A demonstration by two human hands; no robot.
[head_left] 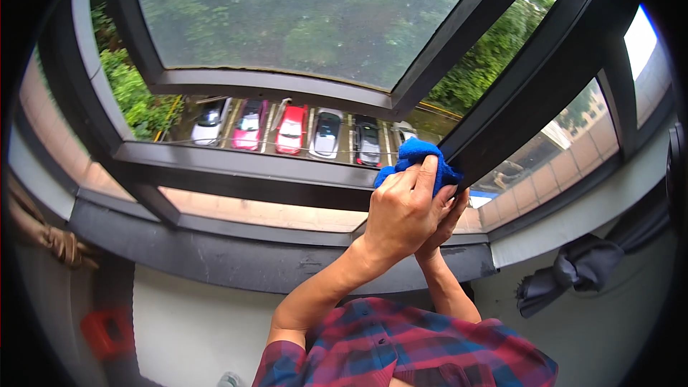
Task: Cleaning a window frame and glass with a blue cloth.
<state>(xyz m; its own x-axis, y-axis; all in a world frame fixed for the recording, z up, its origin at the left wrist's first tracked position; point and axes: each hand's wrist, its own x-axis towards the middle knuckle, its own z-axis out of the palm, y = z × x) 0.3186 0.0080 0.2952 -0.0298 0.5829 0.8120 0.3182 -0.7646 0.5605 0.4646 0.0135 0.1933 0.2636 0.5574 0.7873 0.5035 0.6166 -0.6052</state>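
Note:
A bright blue cloth [423, 152] is bunched up at the lower right corner of the open window frame [287, 180]. My left hand [403, 209] is closed on it, index finger pressed along its top, holding it against the dark metal where the bottom rail meets the slanting right post [530, 93]. Just behind and to the right, partly covered by the left one, my right hand [446, 223] is raised with curled fingers beside the post. What those fingers grip is hidden.
The tilted-out glass sash [301, 14] hangs above the opening. Outside and below, several parked cars [290, 129] stand among trees. A dark sill [215, 251] runs beneath the window. A tied grey curtain [584, 269] hangs right, a brown one [54, 236] left, near a red object [107, 333].

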